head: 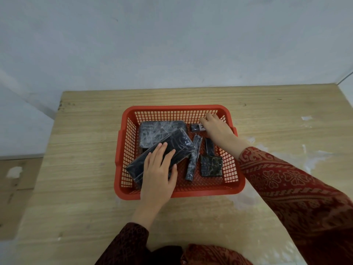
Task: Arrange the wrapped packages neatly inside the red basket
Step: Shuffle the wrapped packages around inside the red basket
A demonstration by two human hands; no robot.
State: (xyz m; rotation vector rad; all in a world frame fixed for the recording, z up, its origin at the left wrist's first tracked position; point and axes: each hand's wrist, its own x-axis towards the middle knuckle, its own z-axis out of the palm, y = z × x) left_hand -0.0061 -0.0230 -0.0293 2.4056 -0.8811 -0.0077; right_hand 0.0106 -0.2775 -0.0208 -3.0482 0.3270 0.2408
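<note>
A red mesh basket (177,191) sits in the middle of the wooden table and holds several dark packages wrapped in clear film. My left hand (158,169) lies flat on a long package (172,148), thumb along its right edge. That package rests tilted over a larger flat package (152,130) at the back left. My right hand (215,126) reaches into the back right corner, fingers over a small package with a white label (196,127). A thin rolled package (193,161), a square package (211,166) and a narrow dark package (209,147) lie on the right side.
The wooden table (86,140) stands against a pale wall, with its left edge near x 300. White smears mark the table to the right of the basket. My patterned red sleeves cover both forearms.
</note>
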